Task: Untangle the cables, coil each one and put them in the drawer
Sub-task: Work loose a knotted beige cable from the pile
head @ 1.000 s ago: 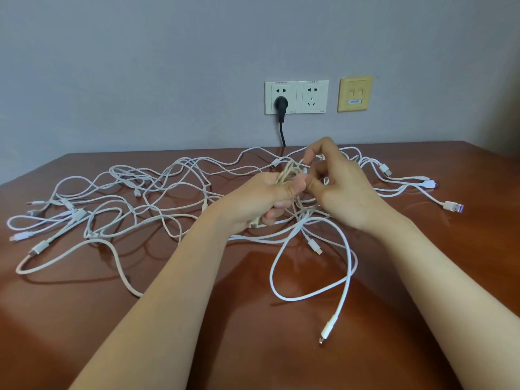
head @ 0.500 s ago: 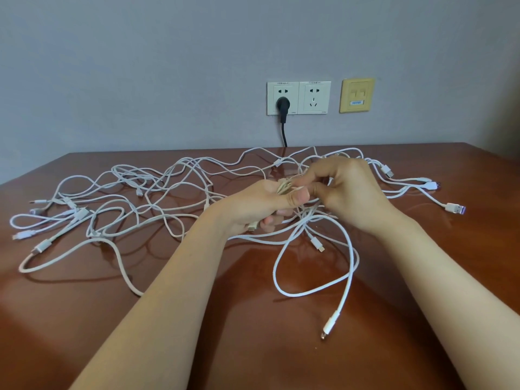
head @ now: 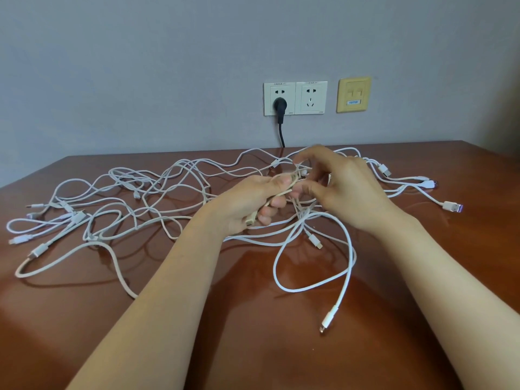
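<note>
- A half-coiled cream cable was gripped by the left hand; the right hand's hold could not be told.
- White cables were left tangled across the table; no drawer was seen.

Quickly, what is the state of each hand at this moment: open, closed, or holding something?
Left hand: closed, grip on the beige cable.
Right hand: fingers half curled at the same cable, blurred; cannot be told.
</note>
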`<state>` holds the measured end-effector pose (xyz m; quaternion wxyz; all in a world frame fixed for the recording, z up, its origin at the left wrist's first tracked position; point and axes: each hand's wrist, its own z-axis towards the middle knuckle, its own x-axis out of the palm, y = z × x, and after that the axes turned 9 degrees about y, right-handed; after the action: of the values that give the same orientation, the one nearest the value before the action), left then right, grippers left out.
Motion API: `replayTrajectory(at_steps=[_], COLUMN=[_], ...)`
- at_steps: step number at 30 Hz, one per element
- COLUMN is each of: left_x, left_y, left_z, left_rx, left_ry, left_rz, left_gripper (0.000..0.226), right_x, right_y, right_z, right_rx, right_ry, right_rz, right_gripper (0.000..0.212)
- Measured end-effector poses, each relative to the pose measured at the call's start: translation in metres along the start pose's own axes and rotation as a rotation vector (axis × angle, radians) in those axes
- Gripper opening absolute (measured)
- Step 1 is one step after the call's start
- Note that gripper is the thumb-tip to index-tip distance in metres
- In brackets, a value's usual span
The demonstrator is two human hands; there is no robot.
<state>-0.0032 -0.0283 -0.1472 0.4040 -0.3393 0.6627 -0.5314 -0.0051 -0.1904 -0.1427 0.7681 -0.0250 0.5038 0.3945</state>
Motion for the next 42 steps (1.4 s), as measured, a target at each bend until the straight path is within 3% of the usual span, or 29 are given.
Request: replayTrajectory(at_steps=[4, 7, 9, 12, 18, 20, 24, 28, 33, 38, 42], left_x=[0.002, -0.003, 0.000, 0.010, 0.022, 0.026, 0.026, 0.023, 0.020, 0.005, 0.004], left_y=[0.001, 0.008, 0.008, 0.005, -0.001, -0.003, -0.003, 0.001, 0.000, -0.002, -0.003], left_z=[0.000, 0.006, 0.005, 0.005, 0.007, 0.004, -0.003, -0.002, 0.002, 0.004, 0.005], left_rx=[0.017, -0.024, -0.053, -0.039, 0.037, 0.070, 0.100, 0.100, 0.166, 0.210, 0.228], left_ry=[-0.151, -0.270, -0.245, -0.177, -0.256, -0.207, -0.032, -0.006, -0.120, -0.335, -0.440], left_rz=[-0.181, -0.024, 0.069, 0.162, 0.366, 0.391, 0.269, 0.179, 0.190, -0.040, -0.087], left_gripper=[0.023, 0.022, 0.022, 0.031, 0.061, 0.060, 0.039, 0.036, 0.019, 0.027, 0.028], right_x=[0.001, 0.003, 0.004, 0.005, 0.008, 0.010, 0.008, 0.011, 0.008, 0.007, 0.008], right_y=[0.002, 0.004, 0.006, 0.002, 0.002, 0.000, -0.004, -0.005, -0.001, -0.008, -0.008], right_z=[0.001, 0.001, 0.002, 0.003, 0.001, 0.000, -0.001, 0.002, 0.000, 0.002, 0.003], right_rx=[0.001, -0.076, -0.095, -0.067, 0.019, 0.019, 0.049, 0.037, 0.024, 0.052, 0.099], right_ry=[0.053, 0.047, -0.015, -0.016, 0.004, -0.047, -0.055, 0.003, -0.020, -0.033, -0.027], right_rz=[-0.202, -0.187, -0.119, -0.114, -0.077, -0.120, -0.078, -0.095, 0.016, 0.029, -0.045], right_gripper=[0.022, 0.021, 0.018, 0.015, 0.008, 0.007, 0.013, 0.012, 0.008, 0.014, 0.020])
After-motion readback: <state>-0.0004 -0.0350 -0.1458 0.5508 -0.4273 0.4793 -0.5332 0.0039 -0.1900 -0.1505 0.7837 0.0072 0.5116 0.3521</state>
